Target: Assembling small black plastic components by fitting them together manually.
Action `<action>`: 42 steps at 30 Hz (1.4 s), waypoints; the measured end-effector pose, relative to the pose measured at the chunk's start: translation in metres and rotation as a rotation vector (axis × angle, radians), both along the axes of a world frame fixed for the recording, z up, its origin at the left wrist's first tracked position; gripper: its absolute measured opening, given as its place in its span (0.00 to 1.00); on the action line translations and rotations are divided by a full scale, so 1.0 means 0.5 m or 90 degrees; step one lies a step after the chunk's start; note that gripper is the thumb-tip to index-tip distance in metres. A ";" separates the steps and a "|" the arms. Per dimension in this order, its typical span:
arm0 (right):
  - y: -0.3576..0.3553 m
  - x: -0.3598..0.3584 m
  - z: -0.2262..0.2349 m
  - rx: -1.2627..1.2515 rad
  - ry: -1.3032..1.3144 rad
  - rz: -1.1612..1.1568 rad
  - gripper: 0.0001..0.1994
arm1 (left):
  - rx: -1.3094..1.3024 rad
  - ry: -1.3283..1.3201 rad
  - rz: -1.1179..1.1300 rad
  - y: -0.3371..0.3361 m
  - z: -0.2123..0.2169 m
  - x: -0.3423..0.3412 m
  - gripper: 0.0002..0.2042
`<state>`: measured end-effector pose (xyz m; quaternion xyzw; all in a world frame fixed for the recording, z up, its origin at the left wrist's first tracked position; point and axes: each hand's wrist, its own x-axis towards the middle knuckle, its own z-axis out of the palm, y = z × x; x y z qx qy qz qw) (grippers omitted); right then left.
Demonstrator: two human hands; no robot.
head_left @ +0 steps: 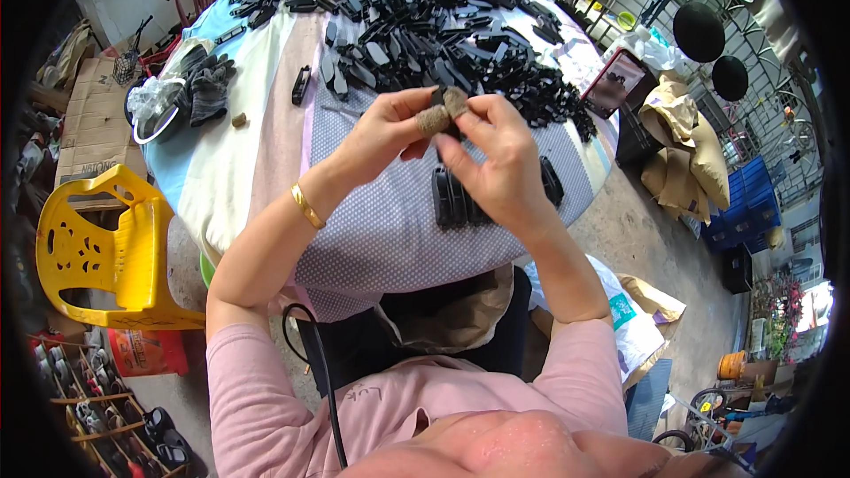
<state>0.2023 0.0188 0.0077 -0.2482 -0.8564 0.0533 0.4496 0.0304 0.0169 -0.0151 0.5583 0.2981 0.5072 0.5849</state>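
Over the near part of the table, my two hands meet around a small black plastic piece [439, 96], mostly hidden by the fingers. My left hand [396, 124] pinches it from the left, with a tan fabric finger cover on one finger. My right hand [498, 149] closes on it from the right and wears a similar cover. Below my right hand, a row of black plastic pieces [453, 198] lies side by side on the dotted cloth. A large heap of loose black pieces [390, 53] spreads beyond my hands. One separate piece [301, 85] lies to the left.
The round table has a striped cloth [279, 115]. A bowl [158, 124] with a plastic bag and dark gloves [209, 84] stand at its left. A phone [613, 82] is propped at the right edge. A yellow chair [111, 248] is on the left; a cable [328, 381] hangs near me.
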 end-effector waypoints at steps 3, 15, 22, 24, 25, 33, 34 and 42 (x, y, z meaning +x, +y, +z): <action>-0.007 -0.002 -0.004 -0.092 0.044 -0.039 0.10 | 0.083 0.137 0.026 0.016 0.005 -0.011 0.18; -0.062 -0.056 -0.089 -0.050 -0.379 -0.133 0.18 | 0.208 0.808 0.597 0.119 -0.086 -0.163 0.18; -0.040 -0.013 -0.063 -0.062 -0.289 -0.100 0.18 | 0.113 0.845 0.628 0.111 -0.086 -0.156 0.17; -0.003 0.016 -0.040 -0.119 -0.228 -0.150 0.18 | 0.107 0.843 0.631 0.107 -0.090 -0.177 0.17; 0.028 0.042 -0.035 -0.148 -0.192 -0.192 0.17 | 0.112 0.839 0.627 0.106 -0.086 -0.178 0.17; 0.254 0.235 -0.111 -0.239 -0.266 -0.317 0.11 | -0.019 0.634 0.547 0.114 -0.036 -0.167 0.14; 0.254 0.226 -0.117 -0.252 -0.254 -0.338 0.10 | -0.073 0.449 0.490 0.112 -0.032 -0.169 0.13; 0.253 0.192 -0.110 -0.240 -0.351 -0.417 0.10 | -0.275 -0.258 0.132 0.096 -0.038 -0.106 0.15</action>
